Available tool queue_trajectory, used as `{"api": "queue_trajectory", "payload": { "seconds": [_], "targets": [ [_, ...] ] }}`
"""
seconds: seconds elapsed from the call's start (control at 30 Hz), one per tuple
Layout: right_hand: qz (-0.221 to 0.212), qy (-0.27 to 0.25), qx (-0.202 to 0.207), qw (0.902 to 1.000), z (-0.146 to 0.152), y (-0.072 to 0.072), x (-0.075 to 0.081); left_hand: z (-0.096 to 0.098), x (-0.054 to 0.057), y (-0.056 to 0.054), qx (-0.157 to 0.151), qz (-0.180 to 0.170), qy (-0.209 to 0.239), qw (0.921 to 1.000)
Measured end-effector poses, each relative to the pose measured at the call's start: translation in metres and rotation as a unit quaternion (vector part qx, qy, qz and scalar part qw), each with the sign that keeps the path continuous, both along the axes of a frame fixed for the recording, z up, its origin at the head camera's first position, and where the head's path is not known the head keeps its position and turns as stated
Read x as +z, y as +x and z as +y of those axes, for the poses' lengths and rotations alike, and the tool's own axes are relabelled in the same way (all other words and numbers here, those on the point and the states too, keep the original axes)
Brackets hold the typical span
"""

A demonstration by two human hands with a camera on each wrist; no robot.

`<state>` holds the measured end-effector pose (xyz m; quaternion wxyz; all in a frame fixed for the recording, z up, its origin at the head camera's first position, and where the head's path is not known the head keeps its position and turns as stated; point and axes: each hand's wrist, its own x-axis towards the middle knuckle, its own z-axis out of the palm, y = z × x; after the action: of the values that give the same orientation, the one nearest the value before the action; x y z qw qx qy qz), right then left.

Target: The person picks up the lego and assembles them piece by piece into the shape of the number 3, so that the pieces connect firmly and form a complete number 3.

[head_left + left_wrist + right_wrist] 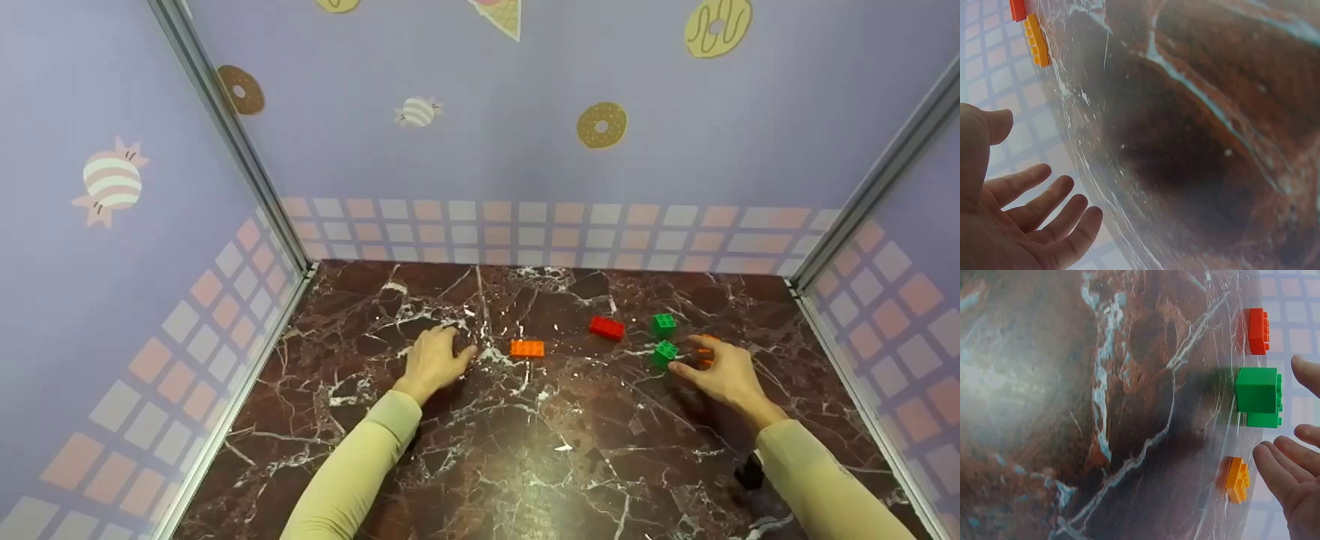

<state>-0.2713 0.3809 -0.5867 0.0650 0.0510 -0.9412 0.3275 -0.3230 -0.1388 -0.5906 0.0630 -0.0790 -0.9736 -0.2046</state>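
Note:
My left hand [433, 358] is held low over the dark marble tabletop, its fingers loosely spread and nothing in them. To its right lies an orange toy brick [528, 349], which shows as a yellowish brick [1037, 40] in the left wrist view. At the right, my right hand [724, 373] reaches with thumb and fingers apart around the nearer green toy brick [664, 353]. A second green brick [664, 324] stands just behind it. Another orange brick [708, 342] is partly hidden under the right fingers. The right wrist view shows a gap between the fingers [1275, 467] and the green brick.
A red brick [607, 328] lies between the left orange brick and the green ones. Patterned walls [480, 232] enclose the tabletop [510, 465] at the back and both sides. A small black object [748, 472] sits beside the right sleeve.

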Motion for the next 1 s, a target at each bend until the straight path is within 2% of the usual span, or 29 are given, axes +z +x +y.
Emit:
{"api": "queue_trajectory", "payload": {
  "seconds": [0.3,0.53,1.0],
  "targets": [
    [-0.003,0.003,-0.005,1.0,-0.003,-0.003,-0.004,0.011,-0.002,0.001,-0.044,0.033,0.005,0.9985],
    [0.004,0.007,-0.013,0.9999,-0.007,-0.006,-0.005,0.019,-0.004,-0.002,-0.063,0.05,0.002,0.9967],
    [-0.004,0.003,-0.029,0.9996,-0.01,-0.01,-0.009,0.035,-0.006,-0.011,-0.127,0.067,0.027,0.9892]
  ]
}}
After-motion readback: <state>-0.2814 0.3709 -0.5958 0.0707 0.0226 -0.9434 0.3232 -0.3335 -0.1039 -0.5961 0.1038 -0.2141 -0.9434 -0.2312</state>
